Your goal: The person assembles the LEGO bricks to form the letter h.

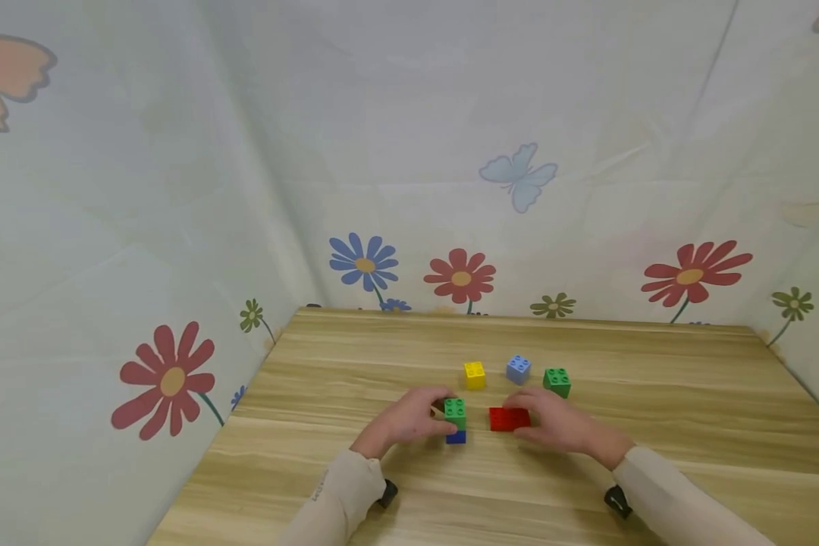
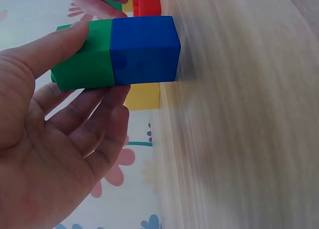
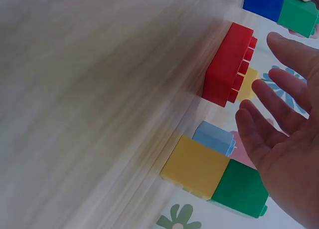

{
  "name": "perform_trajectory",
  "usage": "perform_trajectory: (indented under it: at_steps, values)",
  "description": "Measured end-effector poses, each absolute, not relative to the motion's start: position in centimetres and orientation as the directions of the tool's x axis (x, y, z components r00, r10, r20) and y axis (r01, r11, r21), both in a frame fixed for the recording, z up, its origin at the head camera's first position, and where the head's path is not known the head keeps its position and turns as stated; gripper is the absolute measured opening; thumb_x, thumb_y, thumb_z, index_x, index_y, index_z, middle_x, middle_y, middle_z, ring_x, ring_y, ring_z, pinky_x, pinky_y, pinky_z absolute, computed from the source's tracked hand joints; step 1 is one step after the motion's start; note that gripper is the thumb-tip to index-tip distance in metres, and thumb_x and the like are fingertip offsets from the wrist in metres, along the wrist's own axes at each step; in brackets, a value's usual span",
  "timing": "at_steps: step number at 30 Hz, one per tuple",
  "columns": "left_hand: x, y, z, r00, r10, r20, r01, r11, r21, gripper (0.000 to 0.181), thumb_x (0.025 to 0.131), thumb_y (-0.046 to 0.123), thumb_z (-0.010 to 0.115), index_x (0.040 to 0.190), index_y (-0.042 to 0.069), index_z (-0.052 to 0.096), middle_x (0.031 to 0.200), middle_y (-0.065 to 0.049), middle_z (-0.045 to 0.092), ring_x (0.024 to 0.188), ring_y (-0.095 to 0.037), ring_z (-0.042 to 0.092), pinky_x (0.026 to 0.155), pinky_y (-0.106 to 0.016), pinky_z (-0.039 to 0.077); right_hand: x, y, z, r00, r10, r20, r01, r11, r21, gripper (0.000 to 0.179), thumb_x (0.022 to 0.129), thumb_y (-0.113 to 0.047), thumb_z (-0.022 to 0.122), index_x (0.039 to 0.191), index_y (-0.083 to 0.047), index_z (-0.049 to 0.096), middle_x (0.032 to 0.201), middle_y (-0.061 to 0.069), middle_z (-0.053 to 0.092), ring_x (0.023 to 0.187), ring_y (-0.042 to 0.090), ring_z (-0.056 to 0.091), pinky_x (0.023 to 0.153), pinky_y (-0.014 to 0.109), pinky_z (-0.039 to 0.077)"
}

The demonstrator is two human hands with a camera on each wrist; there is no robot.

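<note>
My left hand (image 1: pixel 416 415) holds a two-brick stack between thumb and fingers, a green toy brick (image 2: pixel 87 59) on top of a dark blue one (image 2: pixel 144 49). The thumb lies on the green brick's near side. Whether the stack touches the table cannot be told. Just to the right, a long red brick (image 1: pixel 505 418) lies studs up on the table. Over its right end reaches my right hand (image 1: pixel 556 421). In the right wrist view its fingers are spread and slightly bent, apart from the red brick (image 3: pixel 229 64), with nothing in them.
Behind the hands stand a yellow brick (image 1: pixel 474 376) and a light blue brick (image 1: pixel 518 369). Farther right is a green brick (image 1: pixel 556 382), set on a yellow one (image 3: pixel 197 166). Flower-printed cloth (image 1: pixel 409 189) hangs beyond the wooden table (image 1: pixel 355 341).
</note>
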State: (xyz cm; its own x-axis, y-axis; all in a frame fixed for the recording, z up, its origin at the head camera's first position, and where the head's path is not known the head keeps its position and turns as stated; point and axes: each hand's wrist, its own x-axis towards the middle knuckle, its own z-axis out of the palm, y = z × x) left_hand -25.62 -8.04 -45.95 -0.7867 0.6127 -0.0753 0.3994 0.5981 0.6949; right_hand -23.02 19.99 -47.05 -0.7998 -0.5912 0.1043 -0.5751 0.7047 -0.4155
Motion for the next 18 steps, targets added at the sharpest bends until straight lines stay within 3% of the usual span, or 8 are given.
perform_trajectory:
  at_steps: [8,18]
  values:
    - [-25.6,-7.7,-46.0,-0.781,0.619,-0.080,0.395,0.590,0.704,0.028,0.085,0.023,0.073,0.110,0.019,0.062,0.095,0.014,0.060,0.090,-0.007,0.055,0.081,-0.028,0.046,-23.6,19.4,-47.4,-0.817,-0.576,0.028,-0.525,0.724,-0.447,0.038,0.083,-0.016,0.073,0.120,-0.012,0.063,0.121,0.004,0.056,0.108,0.023,0.052,0.090,0.042,0.046]
    - [-25.7,-7.6,-46.1,-0.784,0.614,-0.094,0.383,0.597,0.705,0.029,0.085,0.024,0.072,0.112,0.019,0.062,0.096,0.013,0.059,0.091,-0.010,0.055,0.081,-0.028,0.046,-24.5,18.9,-47.9,-0.821,-0.571,-0.010,-0.500,0.728,-0.469,0.038,0.084,-0.014,0.072,0.120,-0.011,0.061,0.119,0.002,0.058,0.105,0.020,0.053,0.091,0.042,0.045]
